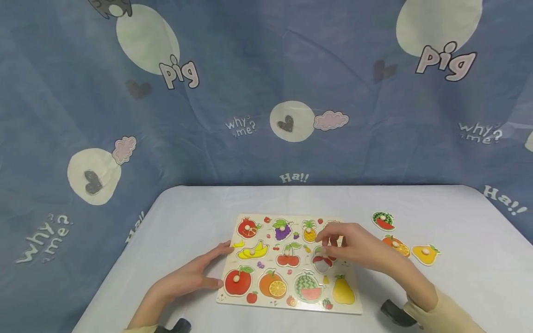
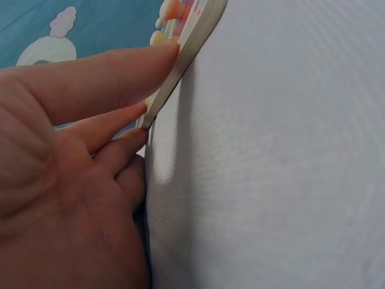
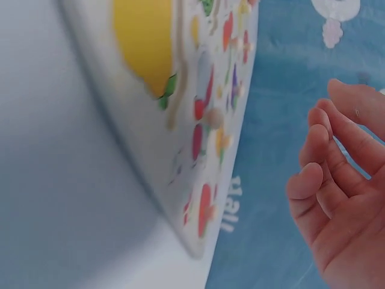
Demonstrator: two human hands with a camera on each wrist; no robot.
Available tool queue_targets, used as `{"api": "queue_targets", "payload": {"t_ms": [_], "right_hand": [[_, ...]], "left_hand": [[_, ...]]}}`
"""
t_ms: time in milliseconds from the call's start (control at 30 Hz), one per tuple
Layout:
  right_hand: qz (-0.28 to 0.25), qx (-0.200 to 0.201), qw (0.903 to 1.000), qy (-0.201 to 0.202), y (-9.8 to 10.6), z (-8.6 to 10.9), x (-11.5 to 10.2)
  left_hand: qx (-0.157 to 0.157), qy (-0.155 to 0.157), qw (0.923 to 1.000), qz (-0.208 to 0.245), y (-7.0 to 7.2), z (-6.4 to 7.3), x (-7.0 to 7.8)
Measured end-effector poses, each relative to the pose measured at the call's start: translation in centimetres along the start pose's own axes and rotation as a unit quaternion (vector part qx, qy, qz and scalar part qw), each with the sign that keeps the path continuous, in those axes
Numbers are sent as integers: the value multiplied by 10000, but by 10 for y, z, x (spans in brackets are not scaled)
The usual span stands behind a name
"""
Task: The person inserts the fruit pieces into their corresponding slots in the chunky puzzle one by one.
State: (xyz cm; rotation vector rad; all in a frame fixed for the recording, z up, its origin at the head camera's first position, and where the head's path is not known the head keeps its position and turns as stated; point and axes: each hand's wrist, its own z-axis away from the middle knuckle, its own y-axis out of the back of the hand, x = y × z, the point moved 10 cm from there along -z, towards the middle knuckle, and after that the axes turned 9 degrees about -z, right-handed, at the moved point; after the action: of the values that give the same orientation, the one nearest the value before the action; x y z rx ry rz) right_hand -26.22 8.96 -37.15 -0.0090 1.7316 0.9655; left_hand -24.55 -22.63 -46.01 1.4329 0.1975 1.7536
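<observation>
A wooden fruit puzzle board (image 1: pixel 266 303) lies on the white table. My left hand (image 1: pixel 189 277) touches its left edge, thumb and fingers spread apart; in the left wrist view the thumb (image 2: pixel 114 78) rests at the edge. My right hand (image 1: pixel 354 243) hovers over the board's right side with fingers loosely bent, holding nothing. Under it sits a red and white fruit piece (image 1: pixel 322 263) with a knob, partly covered by the fingers. Knobbed pieces on the board include the apple (image 1: pixel 238 282), bananas (image 1: pixel 254 251), cherries (image 1: pixel 288 259), grapes (image 1: pixel 282 230) and pineapple (image 1: pixel 309 232).
Right of the board lie loose watermelon (image 1: pixel 383 221), orange (image 1: pixel 401 249) and pear (image 1: pixel 425 254) pieces. The board's pictures of an orange (image 1: pixel 266 283), a watermelon (image 1: pixel 307 282) and a pear (image 1: pixel 343 291) show no knobs. A patterned blue cloth (image 1: pixel 250 162) hangs behind the table.
</observation>
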Motion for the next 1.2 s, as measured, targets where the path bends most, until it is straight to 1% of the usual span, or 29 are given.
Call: {"api": "queue_targets", "payload": {"t_ms": [133,300,400,633,767,900,1000,1200], "right_hand": [[32,157,9999,-14,6,8,7],[133,325,9994,-64,15,19,16],[146,395,9990,-163,21,26,23],[285,638,9964,-476,36,40,42],[365,707,9956,-500,42,47,49],[486,820,9935,-621,48,56,56],[473,926,9919,-725,54,63,60],[537,1003,9912,-670,65,71,66]], "left_hand": [[-6,-36,10000,22,0,0,0],[-58,-180,9998,87,-1,1,2],[-65,-195,9998,85,-1,0,2],[-34,-148,9999,46,0,1,2],[-28,-127,9999,16,0,1,2],[-42,-113,9999,33,-1,1,1],[-41,-125,9999,41,-1,0,0],[-35,-169,9998,13,0,0,1]]}}
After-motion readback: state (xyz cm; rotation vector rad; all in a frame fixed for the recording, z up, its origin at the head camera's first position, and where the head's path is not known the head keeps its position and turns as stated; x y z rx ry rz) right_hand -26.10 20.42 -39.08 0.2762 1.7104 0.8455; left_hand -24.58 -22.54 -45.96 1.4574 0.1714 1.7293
